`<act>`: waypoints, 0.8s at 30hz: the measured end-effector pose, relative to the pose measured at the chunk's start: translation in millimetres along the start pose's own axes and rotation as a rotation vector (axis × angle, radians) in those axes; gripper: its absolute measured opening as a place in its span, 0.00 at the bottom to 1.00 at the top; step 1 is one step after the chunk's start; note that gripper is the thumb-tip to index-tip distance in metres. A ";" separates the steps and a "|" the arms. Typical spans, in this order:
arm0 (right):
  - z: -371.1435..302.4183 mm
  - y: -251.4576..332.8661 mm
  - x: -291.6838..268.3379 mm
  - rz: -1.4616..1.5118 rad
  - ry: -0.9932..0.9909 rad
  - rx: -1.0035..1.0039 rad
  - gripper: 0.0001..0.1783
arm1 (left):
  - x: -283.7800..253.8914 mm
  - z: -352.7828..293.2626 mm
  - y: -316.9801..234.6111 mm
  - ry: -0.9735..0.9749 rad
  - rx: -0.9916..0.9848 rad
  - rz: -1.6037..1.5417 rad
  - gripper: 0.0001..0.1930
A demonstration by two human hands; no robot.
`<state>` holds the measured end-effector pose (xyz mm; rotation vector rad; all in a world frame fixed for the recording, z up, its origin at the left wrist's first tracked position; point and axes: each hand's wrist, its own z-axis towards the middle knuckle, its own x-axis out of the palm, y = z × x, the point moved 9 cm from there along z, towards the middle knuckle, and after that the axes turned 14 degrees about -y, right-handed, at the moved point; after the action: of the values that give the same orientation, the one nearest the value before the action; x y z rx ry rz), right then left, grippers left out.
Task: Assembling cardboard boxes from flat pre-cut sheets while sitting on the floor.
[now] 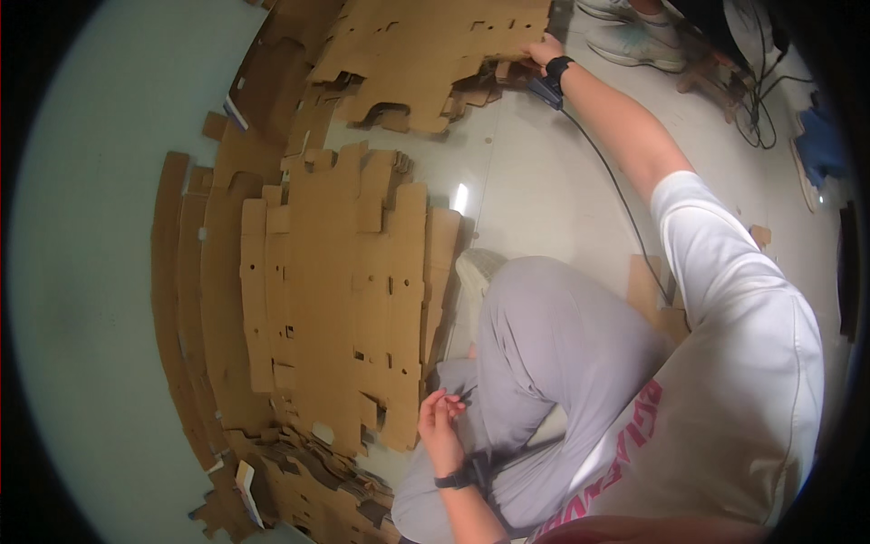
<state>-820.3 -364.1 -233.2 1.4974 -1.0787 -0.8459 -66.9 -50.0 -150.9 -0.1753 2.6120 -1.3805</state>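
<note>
My right hand (pixel 544 54) reaches to the far side with its fingers closed on the edge of a large brown cardboard sheet (pixel 426 45). That sheet has slots, small holes and a ragged cut edge, and it lies over other cardboard pieces. Close to my lap, my left hand (pixel 441 426) is raised over my leg, its fingers loosely bent and somewhat apart, with nothing visible in them. Left of it lies a stack of flat cut cardboard (pixel 335 272) with holes and notches. Both wrists wear black straps, and a dark device (pixel 546 91) hangs by the right one.
More cardboard strips (pixel 172 299) lean along the pale wall at left, with scraps (pixel 317 490) piled below. A black cable (pixel 616 181) runs from my right wrist. Another person's shoes (pixel 634 45), a small wooden stool (pixel 716 82) and tangled cords stand at the upper right.
</note>
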 end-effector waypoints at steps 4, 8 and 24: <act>18.0 15.8 -12.4 -0.083 -0.192 -0.215 0.24 | 0.1 -0.9 0.1 0.003 -0.008 0.013 0.11; 33.2 8.7 -8.4 -0.224 0.038 -0.067 0.29 | 3.7 3.1 2.4 0.017 -0.008 0.035 0.11; -505.8 314.7 -168.7 0.619 1.205 -0.889 0.23 | -152.8 50.4 -138.1 -0.351 0.529 0.941 0.17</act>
<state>-473.2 -44.2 167.4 0.5849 -0.1211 0.1217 95.8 -139.4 -48.4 0.7122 1.5761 -1.3920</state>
